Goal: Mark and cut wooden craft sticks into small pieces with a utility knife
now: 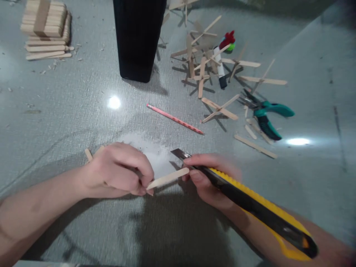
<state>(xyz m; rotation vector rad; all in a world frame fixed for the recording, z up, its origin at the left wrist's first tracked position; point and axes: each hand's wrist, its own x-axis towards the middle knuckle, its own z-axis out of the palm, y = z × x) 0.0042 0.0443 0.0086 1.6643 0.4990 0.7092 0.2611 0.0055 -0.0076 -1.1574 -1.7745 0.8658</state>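
My left hand (122,170) is closed, pinching one end of a wooden craft stick (168,178) that slants up to the right. My right hand (211,178) is wrapped round a yellow and black utility knife (250,204). Its blade is out and points to the upper left, above the stick. The stick's far end meets my right fingertips; whether they grip it I cannot tell. Beneath my hands lies a patch of white powder or dust (155,154). Behind my left hand, ends of other sticks (88,155) poke out, the rest hidden.
A pink pencil (175,118) lies beyond my hands, before a black upright object (137,40). Stacked craft sticks (51,18) sit at the far left. Crossed stick pieces (219,108), a white marker (219,68), green-handled pliers (267,111) and cut stick bits (256,146) spread across the right.
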